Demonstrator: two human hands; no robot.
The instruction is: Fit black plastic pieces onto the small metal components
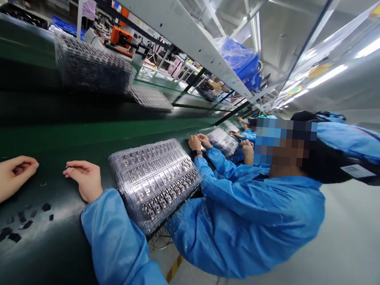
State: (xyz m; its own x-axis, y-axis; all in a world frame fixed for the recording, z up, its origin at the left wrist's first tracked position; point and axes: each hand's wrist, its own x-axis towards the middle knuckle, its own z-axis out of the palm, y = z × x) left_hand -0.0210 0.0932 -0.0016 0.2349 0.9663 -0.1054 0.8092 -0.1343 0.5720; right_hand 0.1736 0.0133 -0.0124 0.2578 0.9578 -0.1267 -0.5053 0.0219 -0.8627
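Only the head camera here, tilted hard, so the whole line runs off at an angle. The left hand [2,181] sits on the dark green counter [77,137] with its fingers curled loosely inward, thumb tucked near the fingertips; can't tell if there's anything tiny pinched in there, looks like nothing. The right hand [85,178] lies flat-ish on the counter well apart from the left one, fingers half bent and pointing left, a small pale bit showing at its fingertips that's too small to make out. Just right of that hand is a clear plastic tray [155,181] full of small dark parts in rows, hanging a bit over the counter edge. Below the left hand there's a scatter of little black chips [19,225] on the counter, blurry. The right blue sleeve [117,247] runs out of the bottom of the frame. Next along, a co-worker in a blue coat [252,223] has both hands by another clear tray [223,141]. Further back a tall stack of clear trays [93,65] sits on the counter, its contents impossible to read
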